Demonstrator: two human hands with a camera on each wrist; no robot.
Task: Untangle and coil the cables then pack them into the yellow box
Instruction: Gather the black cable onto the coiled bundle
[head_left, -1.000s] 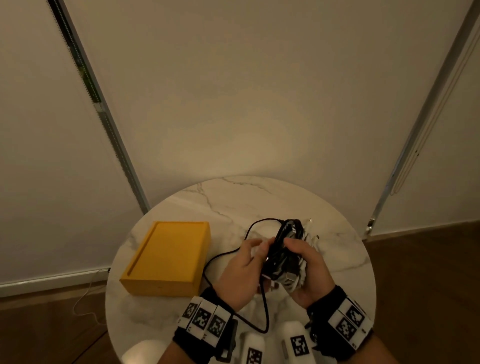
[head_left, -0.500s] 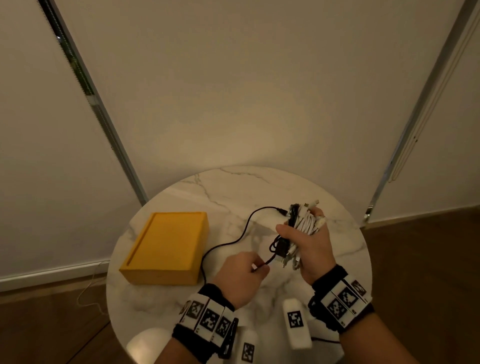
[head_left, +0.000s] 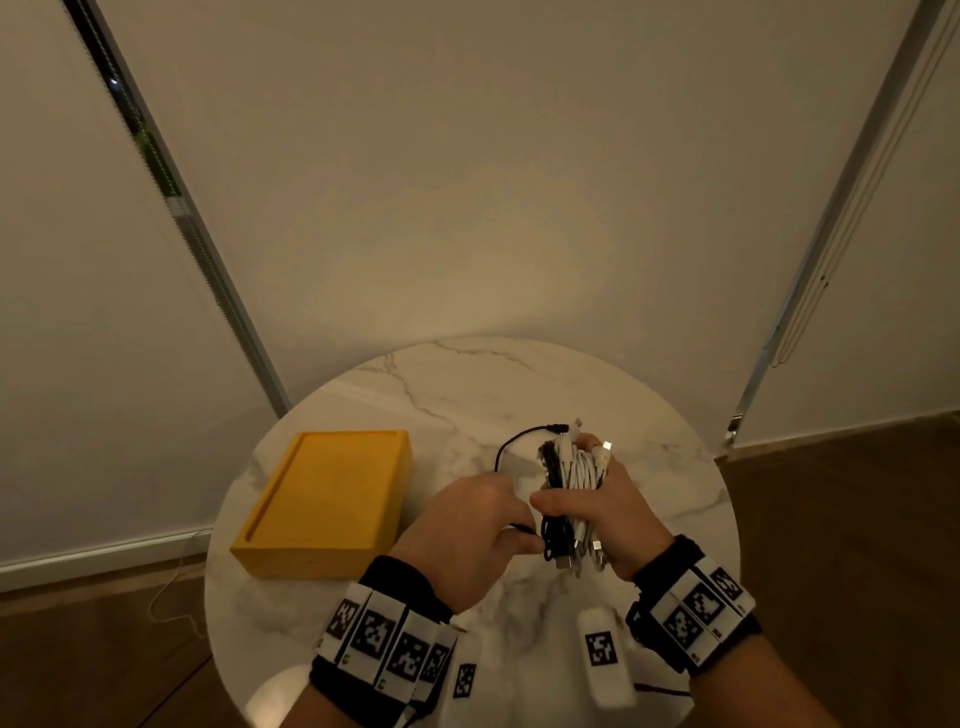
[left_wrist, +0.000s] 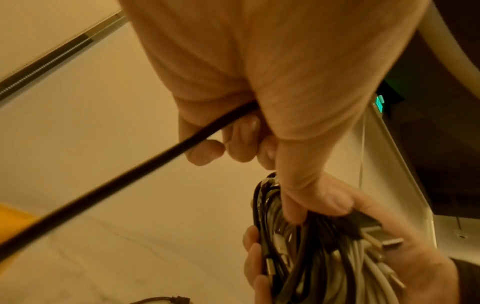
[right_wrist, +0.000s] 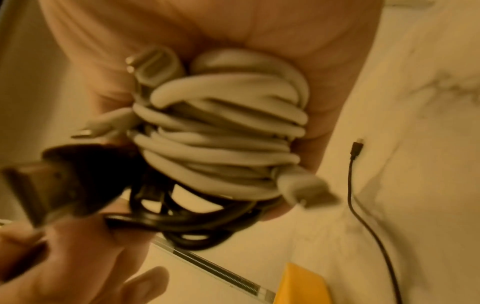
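Note:
My right hand (head_left: 587, 506) grips a thick coil of white and black cables (head_left: 569, 486) above the round marble table (head_left: 649, 431); the white loops (right_wrist: 223, 131) fill the right wrist view, with black loops under them. My left hand (head_left: 467, 525) sits just left of the coil and holds the loose black cable (left_wrist: 130, 170) in its curled fingers. That cable's free end (head_left: 558, 427) arcs out beyond the coil over the tabletop. The yellow box (head_left: 327, 499) lies on the table's left side, apart from both hands.
The table stands against pale wall panels with metal rails (head_left: 171, 208). Wooden floor (head_left: 857, 545) shows on both sides. A thin white cord (head_left: 166, 597) trails on the floor at the left. White marker blocks (head_left: 602, 654) hang from my wrists.
My left hand has come back up from below to the coil's left side, drawing in the black cable. The loose length on the table is much shorter than a second ago.

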